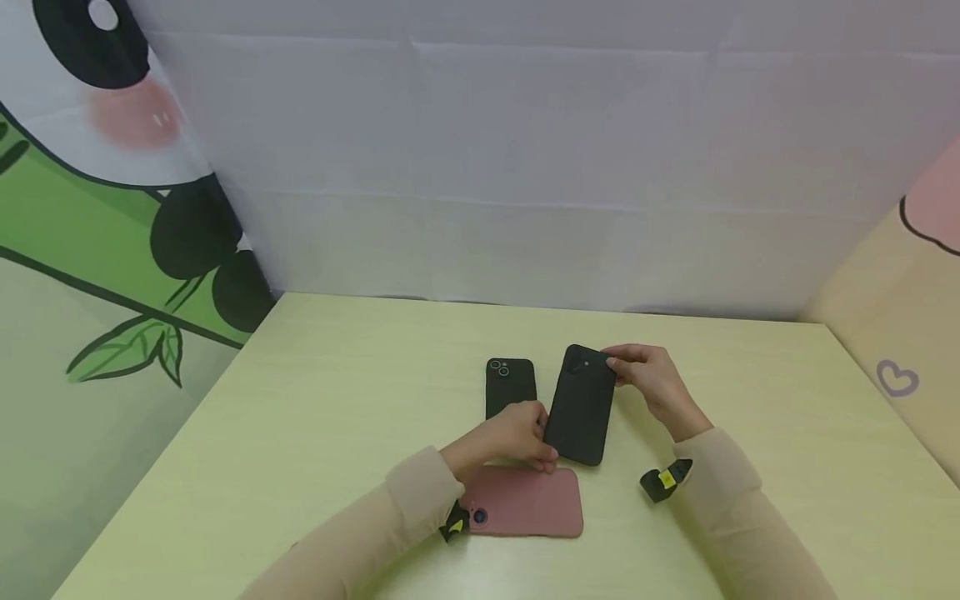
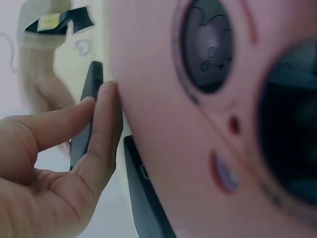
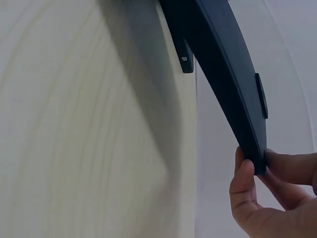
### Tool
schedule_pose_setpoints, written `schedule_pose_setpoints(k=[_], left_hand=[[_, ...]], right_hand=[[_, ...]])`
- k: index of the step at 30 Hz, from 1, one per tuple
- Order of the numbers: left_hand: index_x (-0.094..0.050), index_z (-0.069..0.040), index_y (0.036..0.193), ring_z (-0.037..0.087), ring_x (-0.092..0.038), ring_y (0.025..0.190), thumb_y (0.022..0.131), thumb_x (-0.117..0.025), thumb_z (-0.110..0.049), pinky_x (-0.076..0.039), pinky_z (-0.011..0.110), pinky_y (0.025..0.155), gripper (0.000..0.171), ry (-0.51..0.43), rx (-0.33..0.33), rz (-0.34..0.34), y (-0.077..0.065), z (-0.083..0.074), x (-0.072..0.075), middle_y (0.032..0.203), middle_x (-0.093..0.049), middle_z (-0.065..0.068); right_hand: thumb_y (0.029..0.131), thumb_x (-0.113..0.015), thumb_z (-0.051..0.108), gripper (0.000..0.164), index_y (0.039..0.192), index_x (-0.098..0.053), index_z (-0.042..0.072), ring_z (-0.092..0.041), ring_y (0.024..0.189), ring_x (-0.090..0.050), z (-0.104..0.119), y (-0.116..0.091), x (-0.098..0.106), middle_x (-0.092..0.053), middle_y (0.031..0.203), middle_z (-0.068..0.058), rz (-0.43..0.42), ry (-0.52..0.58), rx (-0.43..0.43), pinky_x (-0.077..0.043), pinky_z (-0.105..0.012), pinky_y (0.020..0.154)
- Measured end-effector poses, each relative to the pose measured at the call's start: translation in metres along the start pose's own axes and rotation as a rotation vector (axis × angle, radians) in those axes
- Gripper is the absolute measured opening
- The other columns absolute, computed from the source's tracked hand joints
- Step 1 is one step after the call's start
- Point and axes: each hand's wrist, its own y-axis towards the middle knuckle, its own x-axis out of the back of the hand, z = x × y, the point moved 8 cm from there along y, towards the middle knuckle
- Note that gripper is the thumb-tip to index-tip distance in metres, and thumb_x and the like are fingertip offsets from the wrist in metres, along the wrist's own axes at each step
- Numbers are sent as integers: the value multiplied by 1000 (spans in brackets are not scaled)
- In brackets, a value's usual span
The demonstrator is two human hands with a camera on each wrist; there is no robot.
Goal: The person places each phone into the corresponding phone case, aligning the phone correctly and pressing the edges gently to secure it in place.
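Both hands hold a large black phone (image 1: 581, 408) raised and tilted over the table, its back with the camera facing up. My right hand (image 1: 652, 383) pinches its upper right corner between thumb and fingers, as the right wrist view shows on the black phone (image 3: 225, 74). At the lower left corner, my left hand (image 1: 513, 435) grips the edge with thumb and fingers. A smaller black phone (image 1: 510, 385) lies behind the left hand, its lower part hidden. Nearer me lies a pink phone (image 1: 528, 504), camera side up, partly under the left wrist; its pink back (image 2: 153, 74) fills much of the left wrist view.
The pale wooden table (image 1: 345, 375) ends at a white sheet wall (image 1: 525, 167) behind. Cartoon-printed panels stand at the left (image 1: 187, 292) and right (image 1: 892, 317). A black wrist camera (image 1: 663, 481) hangs under the right sleeve, another beside the pink phone.
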Motion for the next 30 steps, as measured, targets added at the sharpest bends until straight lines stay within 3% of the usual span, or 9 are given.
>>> schedule_pose_setpoints(k=[6, 13, 23, 30], left_hand=[[-50, -3, 83, 10, -62, 49, 75, -72, -1, -50, 19, 49, 24, 160, -1, -39, -2, -7, -5, 59, -62, 3], [-56, -3, 87, 8, -56, 48, 76, -75, -16, -44, 18, 47, 26, 415, 0, -84, -1, -14, -7, 60, -58, 1], [-59, -5, 81, 10, -50, 58, 76, -75, -21, -41, 21, 48, 23, 554, -39, -144, -2, -18, -7, 68, -54, 1], [-61, -7, 82, 9, -51, 58, 79, -72, -21, -41, 20, 48, 18, 662, -66, -158, -6, -23, -11, 70, -56, 1]], right_hand=[[91, -51, 5, 31, 119, -54, -10, -6, 69, -56, -6, 6, -2, -64, 87, -1, 27, -47, 9, -51, -28, 70], [92, -50, 4, 29, 117, -55, -10, -7, 70, -55, -10, 9, -2, -63, 92, -8, 25, -98, 7, -50, -24, 67], [90, -46, -1, 29, 116, -53, -13, -10, 74, -57, -11, 12, -5, -57, 104, -21, 48, -141, 18, -51, -31, 75], [92, -39, -2, 34, 123, -48, -12, -21, 92, -59, -15, 12, -11, -52, 117, -26, 118, -149, -15, -48, -39, 88]])
